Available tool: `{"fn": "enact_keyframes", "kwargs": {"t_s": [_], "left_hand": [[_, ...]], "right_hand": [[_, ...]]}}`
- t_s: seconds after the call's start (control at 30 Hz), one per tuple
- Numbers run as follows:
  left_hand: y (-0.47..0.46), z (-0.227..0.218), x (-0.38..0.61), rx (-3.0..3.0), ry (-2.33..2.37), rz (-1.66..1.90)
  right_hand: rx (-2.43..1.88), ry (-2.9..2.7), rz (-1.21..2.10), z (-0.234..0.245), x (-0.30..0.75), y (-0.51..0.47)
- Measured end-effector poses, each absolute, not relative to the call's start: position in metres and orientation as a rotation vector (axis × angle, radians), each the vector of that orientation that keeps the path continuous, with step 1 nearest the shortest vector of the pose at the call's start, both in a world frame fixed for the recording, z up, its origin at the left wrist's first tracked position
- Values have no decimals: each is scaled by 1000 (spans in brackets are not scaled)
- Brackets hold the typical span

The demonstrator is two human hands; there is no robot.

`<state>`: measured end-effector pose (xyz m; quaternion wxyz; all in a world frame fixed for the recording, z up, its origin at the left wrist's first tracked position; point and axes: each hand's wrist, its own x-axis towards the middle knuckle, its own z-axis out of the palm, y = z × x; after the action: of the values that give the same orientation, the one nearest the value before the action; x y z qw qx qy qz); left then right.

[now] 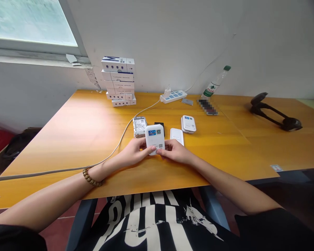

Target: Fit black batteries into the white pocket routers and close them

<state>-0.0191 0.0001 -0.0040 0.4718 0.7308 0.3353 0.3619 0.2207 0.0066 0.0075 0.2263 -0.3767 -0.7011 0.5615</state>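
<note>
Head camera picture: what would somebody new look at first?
Probably the white device, held up by the left hand and right hand over the table. Next, maybe the tall stack of white boxes at the back left. The green-capped bottle at the back, right of the power strip, may stand out too.

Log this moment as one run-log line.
left hand: holding white QR-labelled device | right hand: holding same device | device: label side facing camera | behind: power strip, white box stack, green-capped bottle

A large blue "M" (111, 58) reads on the topmost white box (117, 65).
</note>
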Motion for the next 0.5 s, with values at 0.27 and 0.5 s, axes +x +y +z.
{"fn": "enact_keyframes", "kwargs": {"t_s": [0.27,0.5], "left_hand": [[-5,4,-20,1671,820,701],[-13,-7,-13,1593,766,635]], "right_hand": [[-906,-2427,538,34,226,0],[-899,-2640,337,36,226,-9]]}}
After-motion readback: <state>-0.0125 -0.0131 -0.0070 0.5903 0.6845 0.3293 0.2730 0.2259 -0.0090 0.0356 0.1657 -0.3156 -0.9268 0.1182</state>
